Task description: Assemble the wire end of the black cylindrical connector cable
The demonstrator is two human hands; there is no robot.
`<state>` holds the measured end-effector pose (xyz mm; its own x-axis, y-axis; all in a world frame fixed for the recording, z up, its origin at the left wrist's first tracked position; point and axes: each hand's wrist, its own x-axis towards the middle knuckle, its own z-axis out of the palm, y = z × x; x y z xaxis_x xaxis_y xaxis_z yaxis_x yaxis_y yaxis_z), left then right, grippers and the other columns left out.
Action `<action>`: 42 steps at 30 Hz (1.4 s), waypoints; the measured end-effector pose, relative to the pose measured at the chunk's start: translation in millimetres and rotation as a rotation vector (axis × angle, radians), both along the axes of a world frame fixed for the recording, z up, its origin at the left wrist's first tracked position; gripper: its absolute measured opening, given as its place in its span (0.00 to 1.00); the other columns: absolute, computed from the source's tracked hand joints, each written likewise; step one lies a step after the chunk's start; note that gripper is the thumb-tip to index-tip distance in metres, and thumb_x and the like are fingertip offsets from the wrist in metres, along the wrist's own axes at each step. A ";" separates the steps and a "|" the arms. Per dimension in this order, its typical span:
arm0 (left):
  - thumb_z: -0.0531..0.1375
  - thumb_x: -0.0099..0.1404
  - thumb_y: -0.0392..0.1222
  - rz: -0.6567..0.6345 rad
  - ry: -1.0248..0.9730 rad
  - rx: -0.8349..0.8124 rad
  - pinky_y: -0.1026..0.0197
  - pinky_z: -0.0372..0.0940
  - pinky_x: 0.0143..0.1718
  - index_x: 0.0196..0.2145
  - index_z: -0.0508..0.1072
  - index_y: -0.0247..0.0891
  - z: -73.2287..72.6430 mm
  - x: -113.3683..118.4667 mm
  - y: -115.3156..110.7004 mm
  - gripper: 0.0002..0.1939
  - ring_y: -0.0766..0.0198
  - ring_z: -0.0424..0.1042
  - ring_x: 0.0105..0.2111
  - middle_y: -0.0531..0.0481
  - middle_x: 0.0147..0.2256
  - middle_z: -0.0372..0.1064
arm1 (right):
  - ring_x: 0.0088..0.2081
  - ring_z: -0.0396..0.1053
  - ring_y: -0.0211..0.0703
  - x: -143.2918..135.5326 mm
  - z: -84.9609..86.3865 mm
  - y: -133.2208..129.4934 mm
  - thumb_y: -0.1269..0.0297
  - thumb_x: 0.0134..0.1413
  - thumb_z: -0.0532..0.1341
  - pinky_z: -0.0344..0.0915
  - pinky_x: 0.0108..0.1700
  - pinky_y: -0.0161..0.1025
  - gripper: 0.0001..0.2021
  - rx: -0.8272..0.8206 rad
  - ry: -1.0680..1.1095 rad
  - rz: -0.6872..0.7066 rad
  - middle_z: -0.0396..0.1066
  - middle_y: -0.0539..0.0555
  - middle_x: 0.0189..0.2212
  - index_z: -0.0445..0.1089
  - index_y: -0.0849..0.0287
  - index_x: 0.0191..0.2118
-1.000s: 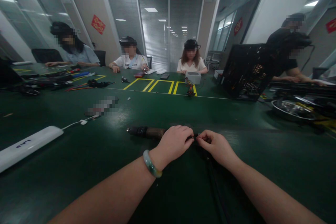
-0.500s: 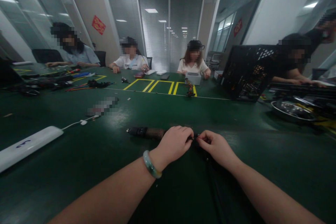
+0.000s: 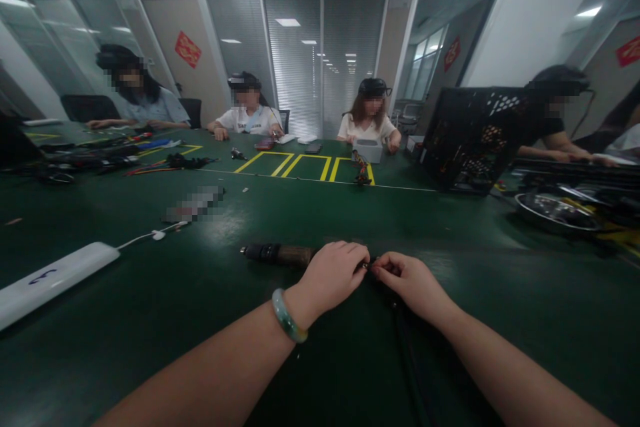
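An electric screwdriver [image 3: 295, 255], with a dark brown barrel, black rings and a small metal tip at its left, lies on the green table [image 3: 200, 320]. My left hand [image 3: 335, 273] is closed over its right end, which is hidden under the palm and fingers. Close to those fingertips, my right hand [image 3: 413, 283] pinches something small and dark, mostly covered by the fingers. A small metal glint shows between the two hands. From below my right hand, a dark cable [image 3: 411, 360] runs down toward the bottom edge.
A white power strip [image 3: 60, 280] lies at left, its cord leading to a blurred-out item. Dark cables and tools [image 3: 95, 153] are heaped further back. A black perforated case [image 3: 465, 140] and a metal bowl [image 3: 555, 213] stand at right. Several people sit around the table.
Both hands stay almost in place; my right fingertips shift very slightly. A person standing at the far right is no longer seen there.
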<state>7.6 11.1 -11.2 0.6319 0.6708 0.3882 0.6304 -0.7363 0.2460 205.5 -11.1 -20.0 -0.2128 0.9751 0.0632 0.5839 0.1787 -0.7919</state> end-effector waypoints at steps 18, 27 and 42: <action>0.56 0.67 0.37 0.009 -0.023 0.027 0.50 0.60 0.53 0.41 0.72 0.40 -0.4 0.6 -2.3 0.06 0.59 0.68 0.46 0.50 0.45 0.71 | 0.33 0.71 0.40 0.6 -2.1 1.2 0.60 0.58 0.58 0.62 0.33 0.33 0.08 -0.005 0.013 -0.004 0.75 0.48 0.31 0.73 0.55 0.37; 0.57 0.66 0.35 0.017 -0.035 -0.013 0.53 0.63 0.48 0.42 0.70 0.41 -1.5 1.3 -1.8 0.07 0.59 0.69 0.43 0.51 0.42 0.71 | 0.32 0.71 0.39 -0.4 -1.6 0.7 0.61 0.57 0.59 0.62 0.33 0.32 0.06 -0.008 0.020 -0.005 0.74 0.48 0.30 0.72 0.56 0.36; 0.58 0.64 0.34 0.011 -0.048 0.008 0.51 0.62 0.50 0.38 0.71 0.40 -4.3 1.2 0.8 0.05 0.58 0.69 0.46 0.51 0.47 0.70 | 0.33 0.71 0.40 -0.4 -0.8 1.2 0.61 0.57 0.59 0.62 0.33 0.33 0.07 0.003 -0.003 -0.002 0.74 0.48 0.31 0.72 0.56 0.36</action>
